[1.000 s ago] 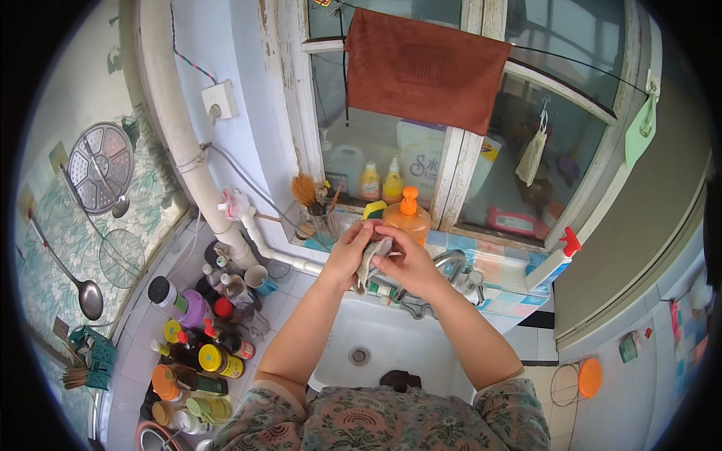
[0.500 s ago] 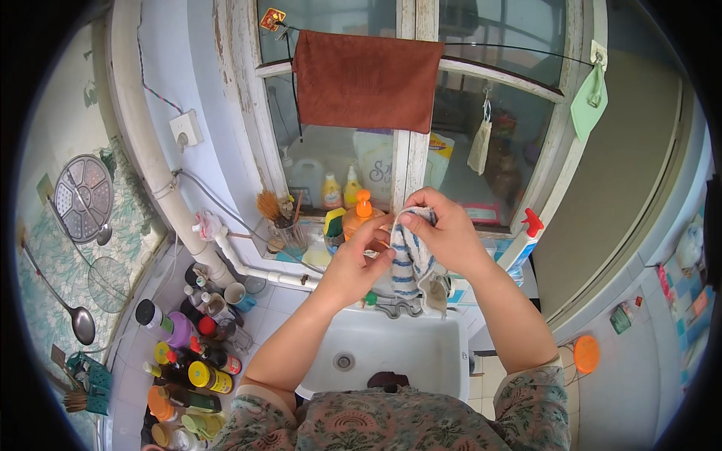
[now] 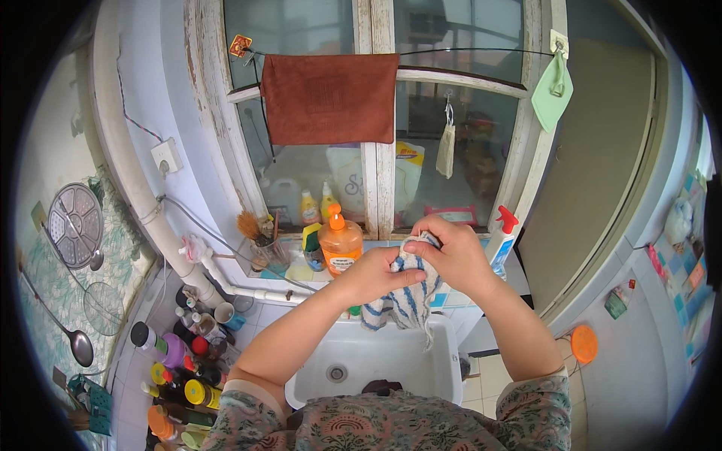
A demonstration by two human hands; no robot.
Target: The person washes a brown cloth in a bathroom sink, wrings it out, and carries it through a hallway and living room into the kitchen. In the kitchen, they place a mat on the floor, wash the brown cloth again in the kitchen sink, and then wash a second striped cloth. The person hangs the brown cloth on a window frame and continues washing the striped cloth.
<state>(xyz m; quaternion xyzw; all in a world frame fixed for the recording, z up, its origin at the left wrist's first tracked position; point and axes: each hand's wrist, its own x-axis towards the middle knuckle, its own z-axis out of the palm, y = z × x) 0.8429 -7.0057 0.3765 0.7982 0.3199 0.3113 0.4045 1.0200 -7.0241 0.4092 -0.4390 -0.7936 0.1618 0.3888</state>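
Plainly, both hands are clenched on the blue-striped dishcloth [image 3: 398, 297] above the white sink [image 3: 376, 357]: left hand [image 3: 376, 274] gripping low, right hand [image 3: 451, 255] bunching the top. Its dangling end could swing into the orange pump bottle [image 3: 340, 244] just beside and tip it over.

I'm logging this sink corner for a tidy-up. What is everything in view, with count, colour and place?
striped cloth: one, white with blue stripes, held above the sink
sink: one, white, below the hands
pump bottle: one, orange, on the window ledge
hanging towel: one, rust brown, on a line across the window
spray bottle: one, white with red trigger, ledge right
brush: one, straw-coloured, in a holder on the ledge left
bottles: many, mixed colours, counter lower left
ladle: one, metal, left wall
left hand: grips the cloth
right hand: grips the cloth's top
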